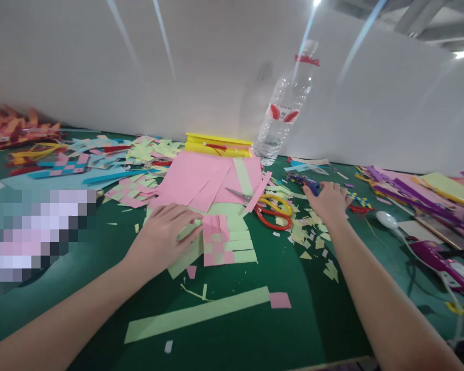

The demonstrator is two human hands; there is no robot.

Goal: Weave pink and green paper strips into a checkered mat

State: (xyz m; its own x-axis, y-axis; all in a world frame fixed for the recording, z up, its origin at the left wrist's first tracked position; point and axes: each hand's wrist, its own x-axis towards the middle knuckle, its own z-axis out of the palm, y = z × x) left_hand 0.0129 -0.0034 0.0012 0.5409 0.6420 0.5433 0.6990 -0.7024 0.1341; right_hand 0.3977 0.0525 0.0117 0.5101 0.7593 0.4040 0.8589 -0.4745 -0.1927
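My left hand [164,234] lies over pale green paper, its fingers stretched toward a pink and green woven paper piece [216,239]. Loose green strips stick out on the weave's right side. My right hand [330,203] reaches forward among the scraps, thumb and fingers around the end of a dark blue tool [304,180] whose kind I cannot make out. Between the hands, scissors [272,211] with red and yellow handles lie partly open beside pink sheets [193,178]. In front lie a long green strip [197,314] and a small pink square [280,300].
A clear plastic bottle [282,108] leans at the back by a yellow folded holder [218,145]. Green scraps [307,232] litter the table near my right arm. A purple device [443,260] with a white cable lies right. Woven pieces [65,167] and orange paper shapes [15,129] are left.
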